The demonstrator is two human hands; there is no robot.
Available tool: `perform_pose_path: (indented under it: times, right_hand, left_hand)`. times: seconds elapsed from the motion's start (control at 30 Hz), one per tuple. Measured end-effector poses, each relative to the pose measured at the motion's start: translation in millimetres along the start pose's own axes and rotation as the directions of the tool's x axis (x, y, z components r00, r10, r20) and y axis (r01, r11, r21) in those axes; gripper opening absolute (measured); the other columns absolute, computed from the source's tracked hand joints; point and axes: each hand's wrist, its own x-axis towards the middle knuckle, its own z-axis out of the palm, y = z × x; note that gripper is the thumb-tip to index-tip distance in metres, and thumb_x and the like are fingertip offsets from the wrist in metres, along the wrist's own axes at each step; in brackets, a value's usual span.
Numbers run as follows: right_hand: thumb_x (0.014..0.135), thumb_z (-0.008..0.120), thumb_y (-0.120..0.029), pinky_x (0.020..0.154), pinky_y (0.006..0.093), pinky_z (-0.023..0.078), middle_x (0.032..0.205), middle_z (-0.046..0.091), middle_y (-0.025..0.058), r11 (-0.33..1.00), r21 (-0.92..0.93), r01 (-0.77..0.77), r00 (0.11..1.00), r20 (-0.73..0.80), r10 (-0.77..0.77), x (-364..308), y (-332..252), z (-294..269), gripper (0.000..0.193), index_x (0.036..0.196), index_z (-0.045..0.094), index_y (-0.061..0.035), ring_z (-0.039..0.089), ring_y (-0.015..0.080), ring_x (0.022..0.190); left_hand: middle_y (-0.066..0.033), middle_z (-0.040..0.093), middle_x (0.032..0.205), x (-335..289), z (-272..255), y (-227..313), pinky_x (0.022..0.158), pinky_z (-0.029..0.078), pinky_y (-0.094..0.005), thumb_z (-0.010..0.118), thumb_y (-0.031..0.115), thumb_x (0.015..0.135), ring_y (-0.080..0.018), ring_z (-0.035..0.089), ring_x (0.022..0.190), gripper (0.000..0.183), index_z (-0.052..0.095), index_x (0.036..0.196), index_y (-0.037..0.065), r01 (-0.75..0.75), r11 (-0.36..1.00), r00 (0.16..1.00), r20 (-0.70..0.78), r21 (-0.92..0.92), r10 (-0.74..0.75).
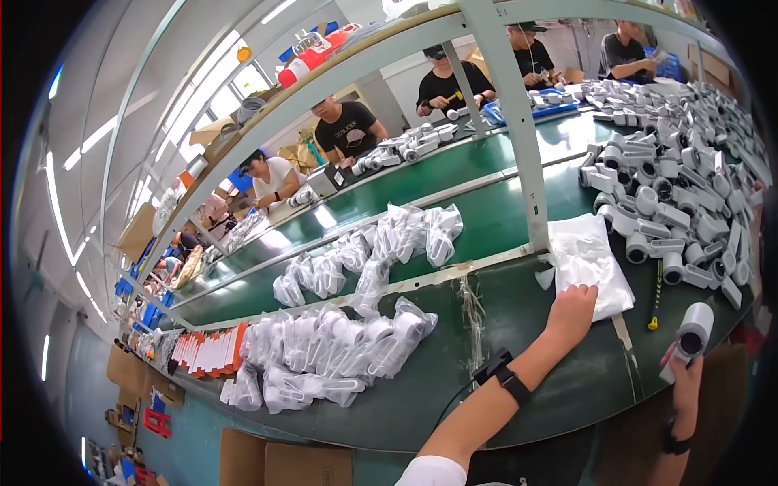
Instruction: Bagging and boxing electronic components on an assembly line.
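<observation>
My left hand (574,312) rests at the near edge of a stack of clear plastic bags (590,259), its fingers curled and pressed together on the top bag. My right hand (687,374), at the lower right, grips a white cylindrical device (697,324) with a dark round end and a flat arm. The device is held above the table edge. Between my hands, beyond them, lies a thin black-and-yellow tool (655,300). A big pile of similar unwrapped white devices (648,186) covers the right side of the table.
Bagged white devices (324,348) lie in rows at left, beside orange-and-white packets (209,352). More bagged devices (356,251) sit on the green conveyor (502,202). A metal post (519,121) rises beyond the bags. Several people work across the belt. An open cardboard box (284,463) stands below.
</observation>
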Motion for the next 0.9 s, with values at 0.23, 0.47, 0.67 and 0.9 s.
perform_pose_path:
  times: [0.23, 0.47, 0.67, 0.9]
  right_hand:
    - [0.078, 0.062, -0.008, 0.045, 0.0341, 0.052, 0.068, 0.055, 0.0099, 0.910, 0.313, -0.272, 0.943, 0.276, 0.187, -29, 4, 70, 0.028, 0.101, 0.050, 0.0022, 0.058, 0.0209, 0.050]
    - [0.083, 0.059, -0.008, 0.042, 0.0323, 0.050, 0.068, 0.055, 0.0091, 0.898, 0.333, -0.286, 0.954, 0.193, 0.232, -35, 42, 94, 0.022, 0.101, 0.049, -0.0001, 0.057, 0.0186, 0.048]
    - [0.085, 0.058, -0.009, 0.042, 0.0308, 0.049, 0.068, 0.055, 0.0079, 0.914, 0.280, -0.293, 0.952, 0.175, 0.251, -37, 46, 98, 0.022, 0.103, 0.048, -0.0005, 0.055, 0.0167, 0.048]
    - [0.085, 0.058, -0.008, 0.043, 0.0302, 0.049, 0.068, 0.056, 0.0076, 0.944, 0.221, -0.244, 0.964, 0.164, 0.211, -39, 50, 98, 0.022, 0.103, 0.048, -0.0006, 0.055, 0.0164, 0.048]
  left_hand:
    - [-0.0111, 0.060, 0.084, -6, -6, 0, 0.071, 0.049, -0.0371, 0.058, 0.002, 0.071, -0.0284, 0.059, 0.084, 0.016, 0.061, 0.086, 0.004, 0.003, 0.999, 1.000, -0.014, 0.048, -0.002]
    - [-0.0109, 0.060, 0.083, -6, 0, -10, 0.071, 0.048, -0.0372, 0.058, 0.003, 0.070, -0.0283, 0.058, 0.085, 0.015, 0.062, 0.084, 0.004, -0.010, 0.998, 0.999, -0.030, 0.061, 0.012]
    - [-0.0109, 0.061, 0.083, -8, -3, -13, 0.071, 0.048, -0.0367, 0.057, 0.002, 0.071, -0.0283, 0.058, 0.085, 0.017, 0.063, 0.087, 0.003, -0.021, 0.999, 0.999, -0.023, 0.047, 0.022]
    - [-0.0103, 0.061, 0.082, -7, -4, -13, 0.070, 0.049, -0.0371, 0.058, 0.004, 0.072, -0.0278, 0.058, 0.083, 0.013, 0.063, 0.083, 0.004, -0.039, 0.998, 0.998, -0.043, 0.057, 0.042]
